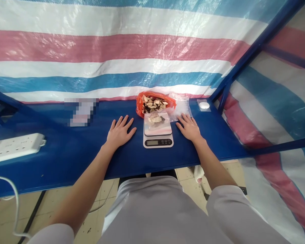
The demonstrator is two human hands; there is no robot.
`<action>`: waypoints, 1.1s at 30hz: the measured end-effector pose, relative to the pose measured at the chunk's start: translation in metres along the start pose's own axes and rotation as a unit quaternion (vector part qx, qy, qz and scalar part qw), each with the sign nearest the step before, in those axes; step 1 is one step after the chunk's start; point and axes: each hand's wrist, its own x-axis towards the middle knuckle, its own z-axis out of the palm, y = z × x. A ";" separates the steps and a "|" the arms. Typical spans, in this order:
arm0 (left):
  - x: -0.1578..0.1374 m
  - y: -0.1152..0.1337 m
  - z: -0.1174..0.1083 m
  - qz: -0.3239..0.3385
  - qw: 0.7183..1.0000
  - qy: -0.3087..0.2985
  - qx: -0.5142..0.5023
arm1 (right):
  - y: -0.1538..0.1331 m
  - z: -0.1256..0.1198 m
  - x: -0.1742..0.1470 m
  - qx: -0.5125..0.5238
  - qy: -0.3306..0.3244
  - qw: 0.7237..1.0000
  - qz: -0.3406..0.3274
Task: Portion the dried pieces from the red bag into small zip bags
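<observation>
My left hand (120, 131) lies flat on the blue table, fingers spread, to the left of a white digital kitchen scale (158, 141). On the scale's platform rests a small clear plastic bag (156, 119) with a few pale dried pieces in it. Just behind the scale stands an orange-red plastic bag (139, 109), its mouth wide and full of dried, curled pieces (152, 103) that look like sliced mushroom. Flat and spread as well, my right hand (189, 128) is right of the scale, its fingertips at the edge of some clear plastic bags (182, 107).
A small packet with a white oval object (204, 106) lies at the back right. On the left are a white power strip (17, 146) with its cable (16, 203) and a blurred-out item (81, 113). Blue metal bars (254, 51) and striped plastic sheeting (117, 47) enclose the table (66, 149).
</observation>
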 end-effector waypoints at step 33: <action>0.000 0.004 -0.003 -0.006 1.000 -0.003 0.019 | 0.001 0.004 -0.001 0.029 0.034 0.999 -0.001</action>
